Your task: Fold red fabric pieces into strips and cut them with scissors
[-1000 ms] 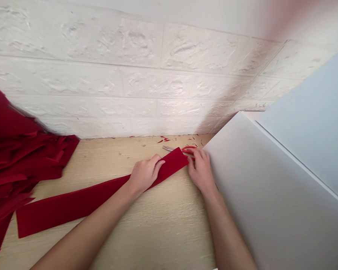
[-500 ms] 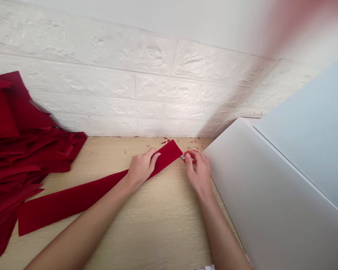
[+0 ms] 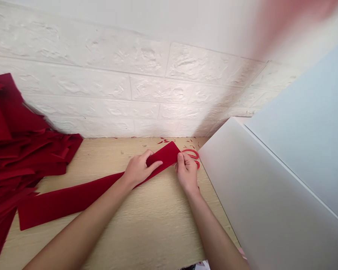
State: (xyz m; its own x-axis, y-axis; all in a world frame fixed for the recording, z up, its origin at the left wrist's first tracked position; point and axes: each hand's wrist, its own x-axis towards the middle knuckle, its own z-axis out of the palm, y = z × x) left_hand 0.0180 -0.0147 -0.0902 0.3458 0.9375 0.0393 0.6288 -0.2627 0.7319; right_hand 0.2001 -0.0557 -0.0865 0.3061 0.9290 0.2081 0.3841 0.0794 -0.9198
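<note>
A long dark red fabric strip (image 3: pixel 73 200) lies slantwise over the wooden surface, its far end raised toward the wall. My left hand (image 3: pixel 140 167) grips the strip a little below that end, thumb on top and fingers beneath. With thumb and fingers pinched, my right hand (image 3: pixel 186 170) holds the strip's right corner. Scissors with red handles (image 3: pixel 193 153) lie just behind my right hand; their blades are hidden by the hand and the strip.
A large heap of red fabric pieces (image 3: pixel 30 150) fills the left side. Small red scraps (image 3: pixel 163 141) lie along the foot of the white brick-patterned wall (image 3: pixel 107 86). On the right stands a white panel or box (image 3: pixel 259 187). A blurred red shape hangs at the upper right.
My right hand has let go of the scissors and moved left onto the strip's corner. The scissors now rest on the surface. My left thumb has shifted along the strip.
</note>
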